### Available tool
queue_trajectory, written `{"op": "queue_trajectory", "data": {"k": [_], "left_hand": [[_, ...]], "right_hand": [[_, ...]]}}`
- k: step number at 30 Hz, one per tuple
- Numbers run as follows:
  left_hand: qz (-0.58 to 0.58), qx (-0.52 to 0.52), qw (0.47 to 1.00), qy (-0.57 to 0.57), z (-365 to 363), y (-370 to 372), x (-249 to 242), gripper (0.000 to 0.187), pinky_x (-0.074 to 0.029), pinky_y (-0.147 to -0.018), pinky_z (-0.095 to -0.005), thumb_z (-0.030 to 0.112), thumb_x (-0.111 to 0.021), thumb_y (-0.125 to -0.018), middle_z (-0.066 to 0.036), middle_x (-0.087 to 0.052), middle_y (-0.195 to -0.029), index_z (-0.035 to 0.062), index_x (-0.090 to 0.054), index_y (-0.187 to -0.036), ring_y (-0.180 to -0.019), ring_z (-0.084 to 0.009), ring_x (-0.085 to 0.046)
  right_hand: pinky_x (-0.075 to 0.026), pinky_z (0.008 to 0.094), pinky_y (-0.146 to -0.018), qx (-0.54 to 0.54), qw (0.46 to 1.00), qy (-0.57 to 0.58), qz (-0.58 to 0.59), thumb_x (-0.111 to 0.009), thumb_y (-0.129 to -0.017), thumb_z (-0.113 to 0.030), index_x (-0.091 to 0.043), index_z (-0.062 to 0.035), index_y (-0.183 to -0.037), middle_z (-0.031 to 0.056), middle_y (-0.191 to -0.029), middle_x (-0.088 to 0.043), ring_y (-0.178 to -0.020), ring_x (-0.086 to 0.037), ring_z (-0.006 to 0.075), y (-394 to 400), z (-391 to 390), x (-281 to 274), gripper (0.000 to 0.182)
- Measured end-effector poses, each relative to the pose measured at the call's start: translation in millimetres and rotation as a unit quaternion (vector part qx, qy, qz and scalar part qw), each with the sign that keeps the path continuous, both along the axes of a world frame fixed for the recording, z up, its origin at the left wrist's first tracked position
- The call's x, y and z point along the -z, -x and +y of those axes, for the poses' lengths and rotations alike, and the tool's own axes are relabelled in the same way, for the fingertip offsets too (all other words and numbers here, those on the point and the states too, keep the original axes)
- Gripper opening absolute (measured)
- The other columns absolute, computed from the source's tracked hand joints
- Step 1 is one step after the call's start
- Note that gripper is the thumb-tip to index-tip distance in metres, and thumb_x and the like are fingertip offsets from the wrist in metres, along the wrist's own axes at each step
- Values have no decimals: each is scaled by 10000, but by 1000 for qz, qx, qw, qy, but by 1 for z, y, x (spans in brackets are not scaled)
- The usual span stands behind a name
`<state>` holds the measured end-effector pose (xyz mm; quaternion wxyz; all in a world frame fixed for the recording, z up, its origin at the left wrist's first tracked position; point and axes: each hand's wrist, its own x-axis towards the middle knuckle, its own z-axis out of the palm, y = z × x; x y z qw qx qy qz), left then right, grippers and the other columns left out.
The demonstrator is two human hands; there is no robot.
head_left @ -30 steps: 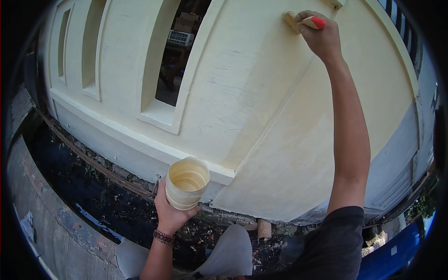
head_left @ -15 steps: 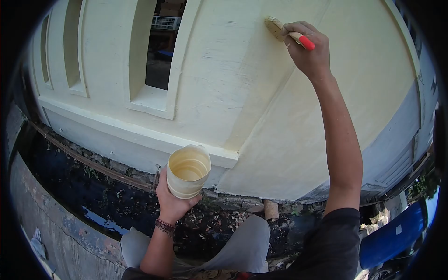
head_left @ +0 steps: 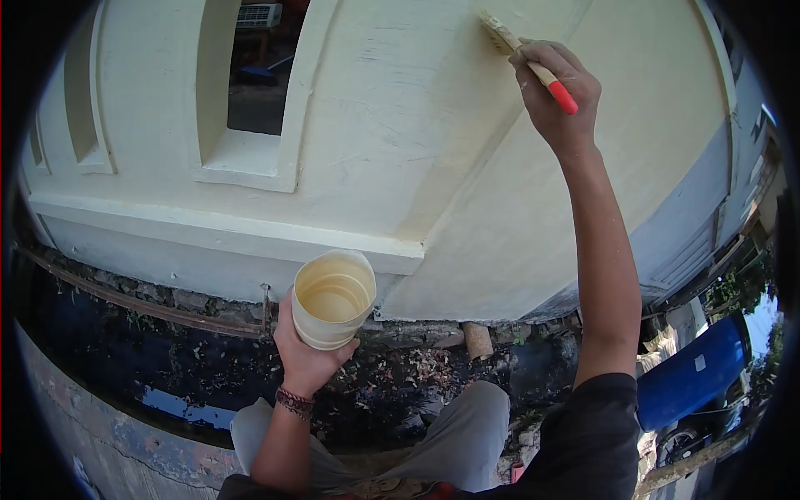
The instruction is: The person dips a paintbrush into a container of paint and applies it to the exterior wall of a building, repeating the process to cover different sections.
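My right hand (head_left: 562, 92) is closed around the handle of a paintbrush (head_left: 546, 77), which has a red tip at its end. The brush's bristles touch or nearly touch the cream-coloured wall (head_left: 367, 142) near the top of the view. Low in front of me, my left hand (head_left: 312, 358) grips a cut plastic container (head_left: 333, 300) from below and the side. A little pale paint shows at the container's bottom. Darker, wet-looking cream lies on the wall below the brush, beside a scuffed paler patch.
A tall opening (head_left: 262, 92) pierces the wall at left. Along the wall's foot runs a ditch (head_left: 208, 358) of dark water and leaves, with a pipe stub (head_left: 477, 340) sticking out. A concrete edge (head_left: 108, 400) borders it. At right leans a blue barrel (head_left: 696, 371).
My view has shifted, so the wall sits further left and higher. The brush has turned steeper in my right hand, its red end lower. My left hand still holds the container.
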<state>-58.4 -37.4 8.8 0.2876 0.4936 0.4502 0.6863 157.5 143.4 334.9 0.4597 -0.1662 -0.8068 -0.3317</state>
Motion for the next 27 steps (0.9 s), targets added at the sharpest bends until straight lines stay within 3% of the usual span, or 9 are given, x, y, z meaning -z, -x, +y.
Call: {"op": "queue_trajectory", "data": {"k": [3, 6, 10, 14, 17, 21, 22, 24, 27], "left_hand": [[-13, 2, 1000, -11, 5, 6, 2, 947, -507, -982, -357, 22, -909, -513, -116, -621, -1229, 1, -455, -1344, -1128, -215, -626], [-51, 6, 998, -28, 9, 7, 0, 954, -507, -985, -354, 14, -906, -514, -112, -621, -1234, 0, -452, -1353, -1128, -215, -625], [-38, -17, 999, -30, 19, 12, -3, 965, -515, -979, -354, 3, -903, -510, -108, -625, -1233, 5, -453, -1363, -1123, -211, -630], [-22, -23, 999, -21, 29, 11, -1, 972, -523, -973, -357, -1, -902, -513, -105, -635, -1228, 9, -450, -1373, -1117, -209, -637], [-11, -21, 1000, -10, 34, 9, 3, 973, -523, -975, -358, 2, -903, -517, -106, -639, -1229, 8, -448, -1377, -1118, -212, -639], [-22, -17, 1000, -1, 37, 2, 6, 972, -520, -980, -359, 8, -906, -521, -110, -639, -1231, 7, -447, -1378, -1124, -213, -637], [-12, -23, 1000, -7, 37, 2, 7, 970, -517, -985, -360, 12, -909, -522, -110, -638, -1230, 6, -448, -1376, -1127, -214, -636], [-2, -37, 999, -7, 38, 2, 8, 969, -514, -989, -361, 16, -912, -523, -110, -637, -1230, 5, -450, -1374, -1131, -214, -634], [40, -57, 997, -15, 35, 3, 11, 936, -516, -979, -374, 25, -906, -532, -127, -630, -1238, 11, -468, -1359, -1133, -256, -640]], "right_hand": [[-556, 327, -664, 12, 996, -83, -14, -676, -722, 58, -694, -97, -916, 61, -981, -714, -825, -676, 229, 3, 1, 18, 249], [-567, 349, -732, 106, 953, -10, -282, -661, -779, -96, -629, -102, -856, 57, -953, -641, -867, -665, 229, 2, -2, 123, 83], [-565, 365, -721, 46, 924, 287, -249, -681, -752, 14, -663, -103, -889, 50, -915, -682, -844, -683, 249, 9, -14, 126, 180], [-567, 316, -666, 2, 999, 16, -29, -681, -773, 64, -692, -90, -891, 43, -950, -703, -784, -688, 229, 13, -2, 17, 194], [-569, 303, -659, -11, 991, -130, 20, -683, -754, 73, -692, -95, -885, 65, -943, -697, -815, -694, 242, 15, -1, 18, 214], [-575, 376, -760, 122, 947, 29, -296, -658, -768, -86, -653, -106, -891, 102, -1075, -661, -988, -670, 272, 3, -5, 170, 124], [-574, 389, -760, 118, 910, 190, -350, -676, -740, -70, -661, -99, -912, 110, -1028, -670, -953, -677, 281, -3, -14, 204, 175], [-573, 365, -760, 35, 897, 406, -170, -709, -718, -4, -665, -82, -920, 103, -979, -683, -901, -693, 258, -9, -31, 243, 220], [-565, 349, -739, -51, 894, 430, 112, -733, -748, 40, -657, -47, -947, 91, -947, -688, -861, -701, 230, -25, -44, 255, 230]]}}
